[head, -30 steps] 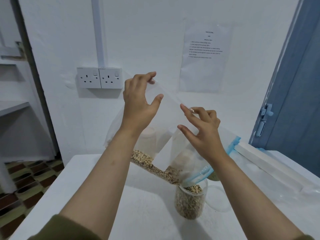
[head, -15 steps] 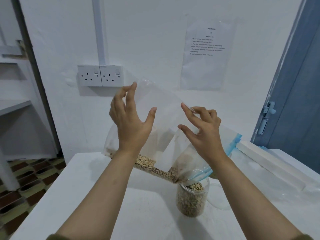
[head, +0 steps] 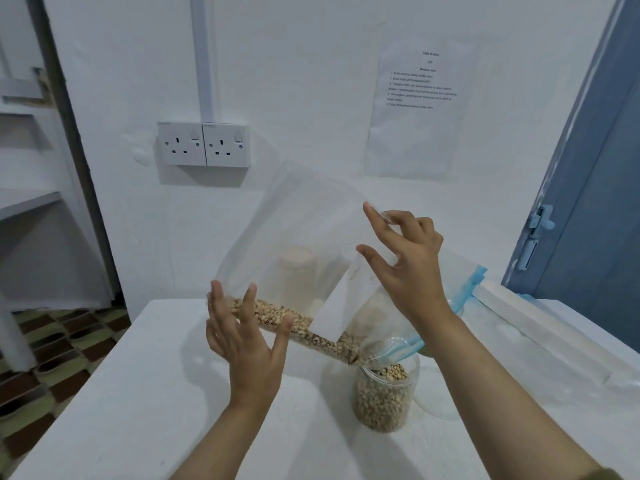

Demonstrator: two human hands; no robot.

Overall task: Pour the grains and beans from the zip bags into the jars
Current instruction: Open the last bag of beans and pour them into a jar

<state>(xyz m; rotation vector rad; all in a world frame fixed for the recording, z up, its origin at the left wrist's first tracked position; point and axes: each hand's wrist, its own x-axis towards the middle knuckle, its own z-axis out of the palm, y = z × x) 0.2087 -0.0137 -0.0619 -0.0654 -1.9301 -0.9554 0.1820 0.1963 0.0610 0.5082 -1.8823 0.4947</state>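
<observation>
A clear zip bag with a blue zip strip is tilted, its mouth over a clear jar. Pale beans with dark eyes lie along the bag's lower edge and spill into the jar, which is mostly full. My right hand pinches the bag's upper edge near the mouth. My left hand is spread open just in front of the bag's lower left corner, fingers straight, at the beans; whether it touches the plastic is unclear. Through the bag, a second jar of pale grain stands behind.
The white table ends at the left over a tiled floor. A clear round lid lies right of the jar. A white strip and clear plastic lie at the right, near a blue door. Sockets are on the wall.
My left hand has let go of the bag's top edge and dropped down to its lower left corner, fingers now spread. The right hand keeps its pinch and beans keep sliding toward the jar.
</observation>
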